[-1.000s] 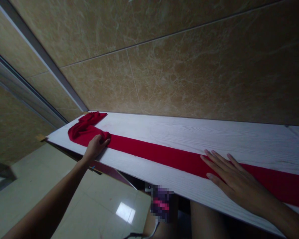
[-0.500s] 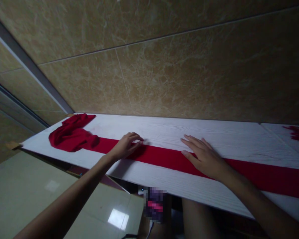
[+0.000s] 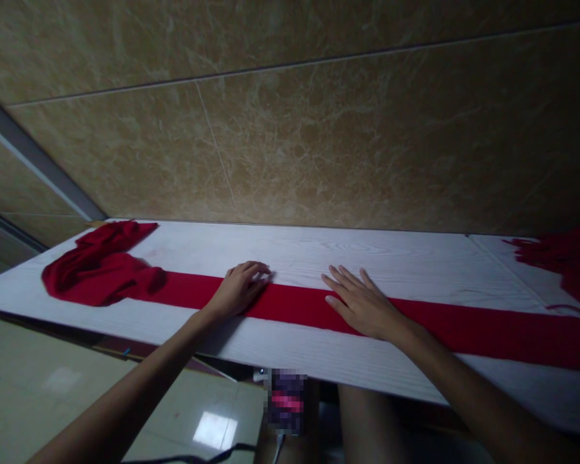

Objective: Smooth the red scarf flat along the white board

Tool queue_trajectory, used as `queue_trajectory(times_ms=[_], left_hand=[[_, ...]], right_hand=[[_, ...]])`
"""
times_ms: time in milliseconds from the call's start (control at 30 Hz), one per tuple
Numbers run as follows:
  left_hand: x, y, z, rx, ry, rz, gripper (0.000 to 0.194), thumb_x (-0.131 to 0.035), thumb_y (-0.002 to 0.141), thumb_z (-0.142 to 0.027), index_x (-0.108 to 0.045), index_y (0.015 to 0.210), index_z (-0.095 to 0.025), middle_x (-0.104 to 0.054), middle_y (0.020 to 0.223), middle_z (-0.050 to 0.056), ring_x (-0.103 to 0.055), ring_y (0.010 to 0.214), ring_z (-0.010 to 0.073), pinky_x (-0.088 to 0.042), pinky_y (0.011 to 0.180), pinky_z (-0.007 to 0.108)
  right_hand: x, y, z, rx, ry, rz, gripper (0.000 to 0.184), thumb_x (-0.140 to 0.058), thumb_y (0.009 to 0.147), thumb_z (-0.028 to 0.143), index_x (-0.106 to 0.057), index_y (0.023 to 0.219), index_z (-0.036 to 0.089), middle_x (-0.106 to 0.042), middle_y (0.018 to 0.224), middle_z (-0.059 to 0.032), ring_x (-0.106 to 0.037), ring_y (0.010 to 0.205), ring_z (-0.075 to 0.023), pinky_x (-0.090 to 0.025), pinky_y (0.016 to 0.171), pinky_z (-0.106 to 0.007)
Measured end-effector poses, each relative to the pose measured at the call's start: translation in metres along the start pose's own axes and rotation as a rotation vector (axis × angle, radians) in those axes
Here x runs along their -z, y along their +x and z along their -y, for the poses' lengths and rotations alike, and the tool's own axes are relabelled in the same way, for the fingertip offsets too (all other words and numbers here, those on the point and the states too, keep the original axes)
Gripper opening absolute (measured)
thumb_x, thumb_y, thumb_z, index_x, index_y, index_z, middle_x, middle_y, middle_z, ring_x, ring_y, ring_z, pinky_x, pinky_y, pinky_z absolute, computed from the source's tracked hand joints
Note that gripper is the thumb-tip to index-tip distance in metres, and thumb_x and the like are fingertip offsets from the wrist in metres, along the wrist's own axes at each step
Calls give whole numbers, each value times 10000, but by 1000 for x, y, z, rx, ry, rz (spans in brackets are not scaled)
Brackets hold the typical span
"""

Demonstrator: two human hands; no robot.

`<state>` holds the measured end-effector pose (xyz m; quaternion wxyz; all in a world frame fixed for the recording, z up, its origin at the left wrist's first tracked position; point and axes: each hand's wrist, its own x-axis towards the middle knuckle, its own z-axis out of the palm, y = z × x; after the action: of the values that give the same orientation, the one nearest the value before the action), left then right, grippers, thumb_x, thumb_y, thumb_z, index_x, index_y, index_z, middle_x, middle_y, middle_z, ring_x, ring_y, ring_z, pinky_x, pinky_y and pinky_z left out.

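A red cloth is laid along the bench as a flat strip, nearer the near edge than the far one over much of its length. Its left end is crumpled in folds, which are spread towards the far left corner. At the right, towards the far edge, a fringed red bunch is seen; whether it is joined to the strip cannot be told.

The hands are held apart over the strip. The left hand is loosely curled, with nothing seen clamped in it; whether the cloth is touched cannot be told. The right hand is laid out flat, its fingers spread and some fingertips reached past the strip's far side. The far edge is backed by a tiled wall.
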<state>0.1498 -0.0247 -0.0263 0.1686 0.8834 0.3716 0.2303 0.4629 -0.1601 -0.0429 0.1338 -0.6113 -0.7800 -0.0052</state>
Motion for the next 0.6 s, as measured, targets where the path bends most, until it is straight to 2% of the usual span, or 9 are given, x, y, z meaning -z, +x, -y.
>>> queue_trajectory(times_ms=[67, 200, 400, 600], left_hand=[[1, -2, 2, -20, -39, -24, 235, -576, 1012, -377, -740, 1117, -245, -712, 1271, 111, -637, 1180, 297, -462, 1038, 474], [5, -8, -3, -159, -29, -26, 248, -599, 1012, -408, -783, 1045, -245, -758, 1143, 94, -655, 1104, 287, -452, 1025, 473], [6, -6, -8, -153, -41, 18, 231, -627, 997, -375, -799, 973, -224, -760, 999, 97, -657, 942, 258, -488, 885, 393], [6, -1, -13, -161, 118, 39, 208, -586, 1024, -330, -757, 987, -217, -750, 1019, 79, -647, 964, 246, -474, 901, 384]], right_hand=[[2, 1, 2, -15, 17, 9, 540, -369, 1094, 455, -497, 1583, 263, -411, 1661, -105, -372, 1554, -328, -263, 1267, -664], [10, 1, 5, -39, 94, 12, 534, -429, 1077, 431, -527, 1555, 215, -426, 1651, -132, -392, 1545, -324, -260, 1266, -670], [15, 0, 6, -55, 142, 2, 479, -484, 1059, 402, -601, 1476, 198, -479, 1623, -139, -427, 1528, -289, -271, 1279, -621], [17, 0, 8, -68, 138, 48, 485, -474, 1067, 374, -578, 1495, 171, -466, 1634, -135, -404, 1542, -282, -240, 1294, -613]])
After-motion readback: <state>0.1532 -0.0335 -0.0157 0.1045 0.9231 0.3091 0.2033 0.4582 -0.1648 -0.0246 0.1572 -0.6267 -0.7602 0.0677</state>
